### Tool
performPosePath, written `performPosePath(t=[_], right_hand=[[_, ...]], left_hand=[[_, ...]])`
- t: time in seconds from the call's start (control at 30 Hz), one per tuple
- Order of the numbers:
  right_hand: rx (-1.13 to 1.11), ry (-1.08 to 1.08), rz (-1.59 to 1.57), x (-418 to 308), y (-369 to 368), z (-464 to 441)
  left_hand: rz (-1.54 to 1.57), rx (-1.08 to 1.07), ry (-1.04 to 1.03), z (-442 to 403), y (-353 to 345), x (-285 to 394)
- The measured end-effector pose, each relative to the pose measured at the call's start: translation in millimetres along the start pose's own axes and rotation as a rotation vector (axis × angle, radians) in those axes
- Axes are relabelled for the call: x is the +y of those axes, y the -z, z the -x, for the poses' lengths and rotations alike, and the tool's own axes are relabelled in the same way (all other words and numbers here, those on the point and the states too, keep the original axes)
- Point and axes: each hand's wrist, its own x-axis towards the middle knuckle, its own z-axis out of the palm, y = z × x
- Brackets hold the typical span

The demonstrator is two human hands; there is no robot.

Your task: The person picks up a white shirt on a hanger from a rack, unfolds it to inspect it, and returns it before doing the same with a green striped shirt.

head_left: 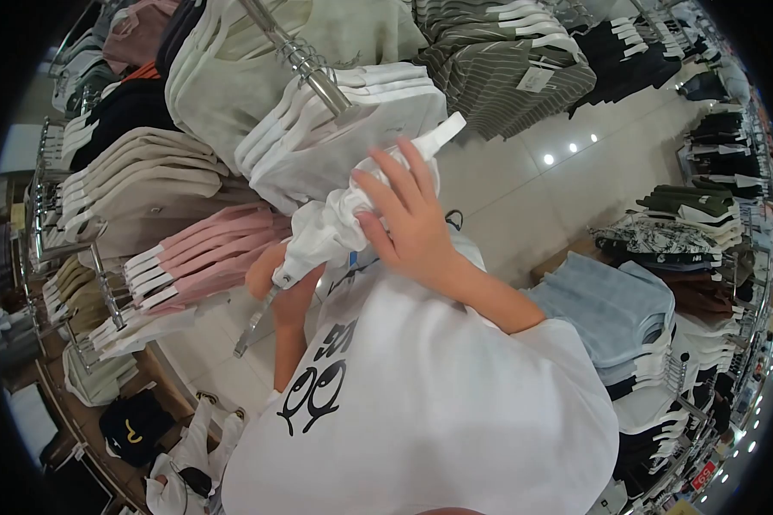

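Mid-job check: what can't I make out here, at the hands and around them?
- Left hand: in the head view, most fingers are hidden behind the bunched white cloth.
- White cloth's full shape: head view, hidden by its own folds and the right hand.
- Tag on the striped shirts: head view, print too small to read.

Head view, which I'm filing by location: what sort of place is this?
Probably a clothing shop: pink garments and striped garments hang in rows, and a white tag shows on a striped one.
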Motion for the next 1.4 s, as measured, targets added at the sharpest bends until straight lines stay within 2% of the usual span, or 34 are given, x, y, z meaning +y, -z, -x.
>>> performPosePath(t=[0.03, 0.1, 0.23, 0.3, 0.37, 0.5, 0.77, 0.83, 1.0, 1.4], right_hand=[[-0.001, 0.000, -0.003, -1.9, 1.9, 0.5], [0.097, -0.034, -0.009, -3.5, 8.0, 0.3], [0.148, -0.050, 0.061, 1.5, 6.5, 0.7], [0.099, 0.106, 0.188, 4.7, -1.7, 6.5], [0.126, 0.152, 0.155, 3.1, -9.1, 10.1], [0.228, 0.233, 0.089, 10.0, -14.4, 14.6], [0.284, 0.236, -0.060, 17.3, -14.3, 17.9], [0.289, 0.243, -0.095, 18.8, -14.9, 18.2], [0.285, 0.257, -0.185, 17.7, -14.8, 18.8], [0.414, 0.213, -0.021, 23.3, -4.2, 13.2]], left_hand=[[-0.002, -0.006, 0.055, 1.3, 0.9, -1.5], [0.013, -0.002, 0.048, -0.6, 2.9, -1.4], [0.034, 0.009, 0.026, -5.7, 4.4, 2.9], [0.041, 0.001, 0.055, -6.7, 1.9, 3.9], [0.049, -0.012, 0.086, -9.6, -2.5, 6.2], [0.025, 0.066, 0.007, -17.1, -13.2, 10.7], [0.089, 0.040, 0.055, -13.8, -13.9, -0.3], [0.171, 0.102, 0.100, -15.3, -17.5, 0.7], [0.143, 0.076, 0.103, -16.4, -16.7, -6.8], [0.182, 0.034, 0.120, -27.1, -17.2, 5.9]])
